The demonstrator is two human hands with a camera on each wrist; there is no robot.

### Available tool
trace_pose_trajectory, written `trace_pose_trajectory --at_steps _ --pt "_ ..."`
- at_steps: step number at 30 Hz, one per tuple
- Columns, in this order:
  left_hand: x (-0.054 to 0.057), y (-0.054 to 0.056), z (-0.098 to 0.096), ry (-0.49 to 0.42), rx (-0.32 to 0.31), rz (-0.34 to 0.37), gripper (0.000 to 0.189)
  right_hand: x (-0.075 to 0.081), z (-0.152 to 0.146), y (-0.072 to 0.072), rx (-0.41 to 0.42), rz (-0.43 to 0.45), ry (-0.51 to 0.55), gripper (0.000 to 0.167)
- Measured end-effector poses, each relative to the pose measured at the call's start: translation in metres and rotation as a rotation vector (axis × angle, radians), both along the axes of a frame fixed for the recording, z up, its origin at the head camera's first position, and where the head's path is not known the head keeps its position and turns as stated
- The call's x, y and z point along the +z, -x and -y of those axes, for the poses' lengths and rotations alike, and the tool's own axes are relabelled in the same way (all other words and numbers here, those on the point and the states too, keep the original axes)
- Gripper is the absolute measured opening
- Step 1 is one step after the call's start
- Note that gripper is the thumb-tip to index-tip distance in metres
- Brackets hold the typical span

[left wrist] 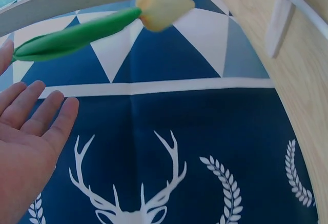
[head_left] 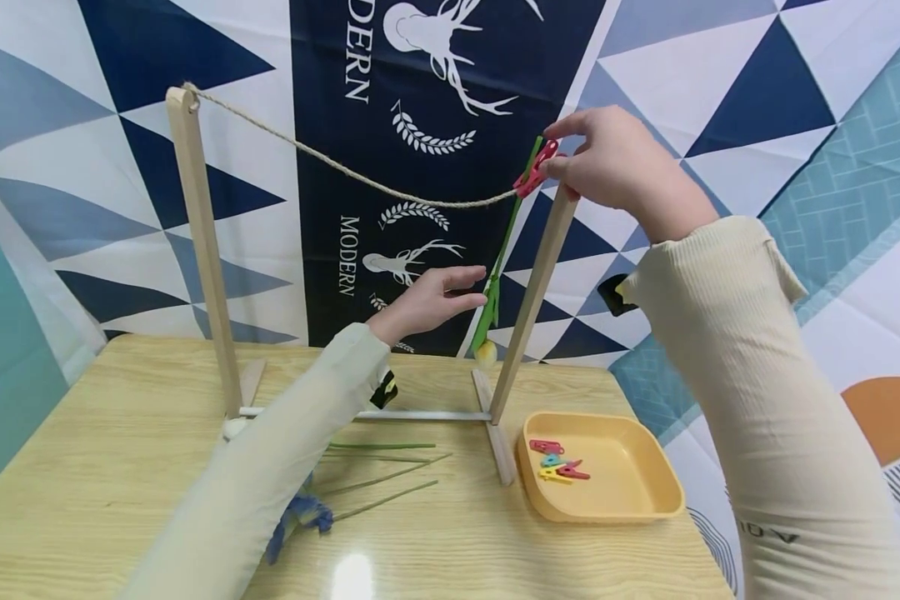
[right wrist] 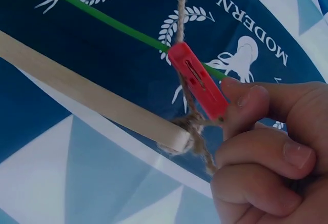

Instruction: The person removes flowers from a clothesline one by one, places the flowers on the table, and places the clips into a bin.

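In the head view a red clothespin [head_left: 534, 169] sits on the twine [head_left: 390, 200] beside the right post, with the green stem of a pale yellow tulip [head_left: 486, 353] in it. The tulip hangs bloom downward. My right hand [head_left: 618, 171] holds the clothespin's handle end between thumb and index finger; close up, the clothespin [right wrist: 197, 80] lies across stem and twine. Lower down, my left hand [head_left: 435, 300] is beside the tulip, fingers extended and palm bare. In the left wrist view its thumb is close to the leaf base; whether they touch is unclear.
Two wooden posts [head_left: 202, 242] carry the twine, joined below by a white bar [head_left: 420, 415]. A yellow basin [head_left: 607, 508] with several clothespins [head_left: 558, 468] stands right. Blue flowers [head_left: 307, 512] and several green stems [head_left: 382, 446] lie on the table [head_left: 82, 467], partly behind my left sleeve.
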State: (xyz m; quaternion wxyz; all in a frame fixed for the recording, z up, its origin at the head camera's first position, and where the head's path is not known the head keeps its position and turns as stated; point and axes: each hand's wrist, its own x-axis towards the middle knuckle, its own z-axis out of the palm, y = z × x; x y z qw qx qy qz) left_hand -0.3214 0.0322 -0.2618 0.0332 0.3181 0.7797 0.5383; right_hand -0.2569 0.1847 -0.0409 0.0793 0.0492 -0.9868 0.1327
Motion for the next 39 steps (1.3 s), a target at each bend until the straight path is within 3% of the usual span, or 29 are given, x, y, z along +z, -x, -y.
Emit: trace_pose_trajectory --at_steps 5,14,21,28,39 --pt "0.007 0.001 -0.007 -0.065 0.001 -0.033 0.046 0.005 -0.004 -0.002 0.005 -0.013 -0.029 0.049" --pt "0.028 0.003 -0.012 -0.218 0.071 -0.091 0.03 0.006 -0.006 -0.002 0.018 -0.034 -0.049 0.046" --pt "0.04 -0.001 -0.018 -0.27 0.112 -0.063 0.026 0.007 -0.007 -0.001 0.021 -0.049 -0.055 0.044" --pt "0.039 0.0 -0.014 -0.32 0.167 -0.071 0.023 0.011 -0.007 0.0 0.017 -0.07 -0.078 0.04" --pt "0.034 -0.004 -0.006 -0.32 0.143 -0.067 0.023 0.009 -0.017 0.002 0.021 -0.085 -0.016 0.042"
